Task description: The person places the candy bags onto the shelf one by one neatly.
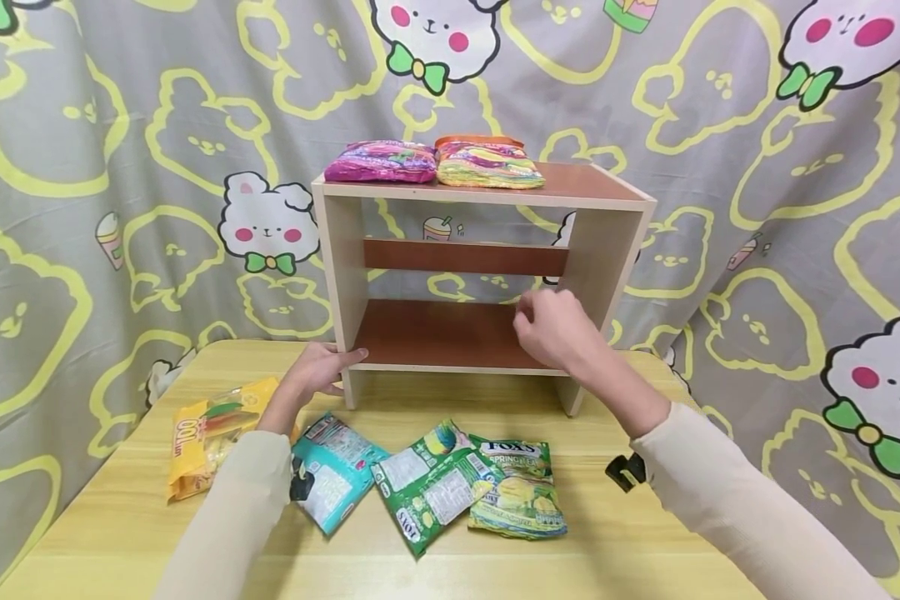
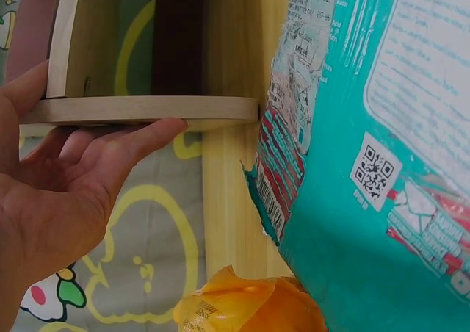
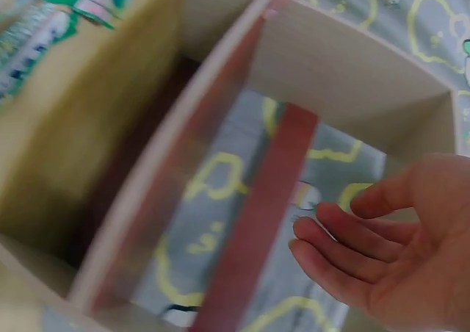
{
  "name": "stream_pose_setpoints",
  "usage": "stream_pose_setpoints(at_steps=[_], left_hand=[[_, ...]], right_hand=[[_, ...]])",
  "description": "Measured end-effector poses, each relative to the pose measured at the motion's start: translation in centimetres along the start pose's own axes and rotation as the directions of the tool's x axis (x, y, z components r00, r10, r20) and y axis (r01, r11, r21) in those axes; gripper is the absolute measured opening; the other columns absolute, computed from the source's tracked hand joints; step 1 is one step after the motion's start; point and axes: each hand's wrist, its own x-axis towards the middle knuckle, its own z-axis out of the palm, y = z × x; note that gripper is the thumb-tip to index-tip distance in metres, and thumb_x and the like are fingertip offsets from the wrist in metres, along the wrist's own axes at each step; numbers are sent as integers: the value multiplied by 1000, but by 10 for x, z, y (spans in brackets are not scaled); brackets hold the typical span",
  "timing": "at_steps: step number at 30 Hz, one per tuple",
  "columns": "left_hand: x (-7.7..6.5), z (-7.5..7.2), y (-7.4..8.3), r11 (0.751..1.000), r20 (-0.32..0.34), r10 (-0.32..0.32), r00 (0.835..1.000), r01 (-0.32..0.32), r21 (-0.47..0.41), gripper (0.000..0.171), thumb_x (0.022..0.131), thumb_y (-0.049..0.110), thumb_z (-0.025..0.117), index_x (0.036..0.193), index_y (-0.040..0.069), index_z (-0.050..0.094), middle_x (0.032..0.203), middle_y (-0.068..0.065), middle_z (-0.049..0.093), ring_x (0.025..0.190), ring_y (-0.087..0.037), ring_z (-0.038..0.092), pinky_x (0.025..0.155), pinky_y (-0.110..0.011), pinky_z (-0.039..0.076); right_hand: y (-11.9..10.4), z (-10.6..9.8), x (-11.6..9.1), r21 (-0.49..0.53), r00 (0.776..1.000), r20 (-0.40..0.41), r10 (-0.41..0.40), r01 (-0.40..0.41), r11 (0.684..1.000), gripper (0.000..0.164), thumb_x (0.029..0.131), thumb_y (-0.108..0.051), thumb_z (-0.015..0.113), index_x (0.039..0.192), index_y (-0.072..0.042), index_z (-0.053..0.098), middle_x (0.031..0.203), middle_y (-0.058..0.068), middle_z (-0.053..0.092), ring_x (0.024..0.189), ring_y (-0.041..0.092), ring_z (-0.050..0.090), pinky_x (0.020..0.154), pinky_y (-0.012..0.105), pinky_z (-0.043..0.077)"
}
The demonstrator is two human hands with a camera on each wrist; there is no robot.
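Observation:
A small two-tier shelf [image 1: 487, 197] with pale side panels and brown boards stands on the table. My left hand [image 1: 318, 371] grips its left side panel near the lower board. In the left wrist view the thumb lies on one side of that panel [image 2: 147, 110] and the fingers on the other. My right hand [image 1: 558, 327] is in front of the shelf's opening, near the right panel. Its fingers [image 3: 341, 262] are loosely bent and hold nothing. On the shelf top lie a purple candy bag [image 1: 382, 162] and a yellow-pink candy bag [image 1: 487, 164], side by side.
Across the table [image 1: 600, 550] lie a yellow bag [image 1: 195, 437], a teal bag [image 1: 337, 467], a green Fox's bag [image 1: 435, 492] and a Fox's Spring Tea bag [image 1: 517, 492]. A small black object [image 1: 625, 472] is by the right sleeve. A patterned curtain [image 1: 180, 167] hangs behind.

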Motion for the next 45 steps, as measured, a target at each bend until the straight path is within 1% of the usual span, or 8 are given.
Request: stream_pose_setpoints(at_steps=[10, 17, 21, 24, 28, 33, 37, 45], left_hand=[[-2, 2, 3, 1000, -10, -8, 1000, 8, 9, 63, 87, 42, 66, 135, 4, 51, 139, -20, 47, 123, -43, 49, 80, -47, 55], [-1, 0, 2, 1000, -13, -5, 1000, 5, 16, 66, 87, 43, 67, 136, 3, 50, 139, -22, 46, 122, -44, 48, 80, -48, 55], [0, 0, 2, 1000, -12, -7, 1000, 7, 15, 66, 86, 44, 67, 135, 3, 51, 139, -21, 46, 122, -44, 48, 80, -48, 55], [0, 0, 2, 1000, -15, -11, 1000, 11, 14, 64, 87, 43, 67, 135, 3, 51, 139, -20, 47, 122, -42, 49, 81, -47, 55], [-2, 0, 3, 1000, -15, -12, 1000, 13, 18, 64, 87, 44, 66, 134, 4, 52, 139, -20, 47, 122, -42, 49, 81, -47, 55], [-3, 0, 3, 1000, -5, -11, 1000, 12, 22, 66, 87, 45, 66, 135, 3, 50, 140, -20, 46, 123, -43, 48, 81, -47, 55], [-2, 0, 2, 1000, -9, -9, 1000, 9, 20, 65, 86, 45, 66, 134, 3, 51, 139, -20, 47, 122, -43, 49, 81, -47, 55], [-2, 0, 1, 1000, -17, -3, 1000, 3, 9, 65, 86, 44, 67, 134, 2, 52, 139, -20, 47, 122, -43, 49, 81, -48, 54]], right_hand=[[43, 54, -30, 3, 992, 108, 66, -67, 998, 20, 88, -12, 52, 73, -9, 66, 61, 1, 56, 56, 17, 50, 52, 30, 42], [63, 79, -49, -9, 973, 207, 104, -104, 995, 40, 89, -13, 55, 52, -14, 39, 45, -5, 29, 41, 10, 27, 46, 26, 29], [68, 88, -57, -32, 921, 344, 184, -184, 982, 48, 93, -29, 59, 52, -14, 40, 46, -5, 28, 41, 9, 25, 46, 25, 28], [70, 94, -62, -50, 863, 441, 245, -249, 967, 46, 92, -40, 60, 59, -10, 50, 53, -1, 42, 41, 11, 40, 45, 26, 35], [69, 101, -67, -79, 792, 532, 298, -303, 950, 47, 88, -48, 63, 76, -3, 59, 70, 11, 58, 51, 26, 62, 54, 32, 51], [68, 107, -74, -117, 703, 613, 360, -371, 921, 55, 81, -54, 67, 86, 0, 58, 73, 13, 58, 57, 30, 65, 54, 37, 56], [68, 112, -78, -99, 672, 638, 376, -413, 905, 56, 79, -54, 70, 83, -1, 55, 76, 15, 58, 59, 31, 64, 52, 39, 56], [66, 116, -81, -106, 674, 626, 392, -424, 899, 54, 78, -53, 71, 78, -3, 53, 72, 19, 61, 56, 32, 66, 51, 38, 56]])
